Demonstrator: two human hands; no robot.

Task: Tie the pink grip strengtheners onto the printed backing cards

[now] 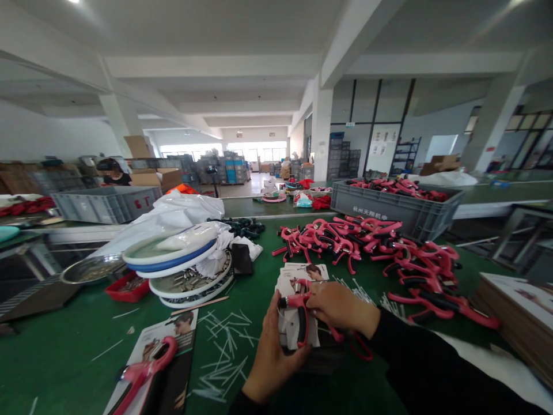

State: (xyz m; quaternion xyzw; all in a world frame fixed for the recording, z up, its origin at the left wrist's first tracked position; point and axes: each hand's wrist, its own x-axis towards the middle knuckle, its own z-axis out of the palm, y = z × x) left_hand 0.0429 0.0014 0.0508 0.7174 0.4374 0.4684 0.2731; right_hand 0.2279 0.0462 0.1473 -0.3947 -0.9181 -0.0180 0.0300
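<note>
A pink plier-like hand tool (298, 302) with black grips lies on a printed backing card (283, 334) in front of me. My left hand (274, 351) is curled around the card's left side, its fingertips by the tool's head and its thumb at the lower edge. From the right, my right hand (339, 305) bends over the tool, its fingers closed at the tool's upper handle; the fingertips are partly hidden. Under the card sits a dark stack of cards (324, 360). Another tool (144, 369) rests on a card (184, 351) at lower left.
White plastic ties (224, 351) lie scattered on the green table (56, 357). A heap of pink tools (341, 239) and a grey crate (371, 207) stand behind. Left are stacked trays (173, 259) and a red box (128, 288); right, a card stack (518, 311). Another person (114, 173) is farther back.
</note>
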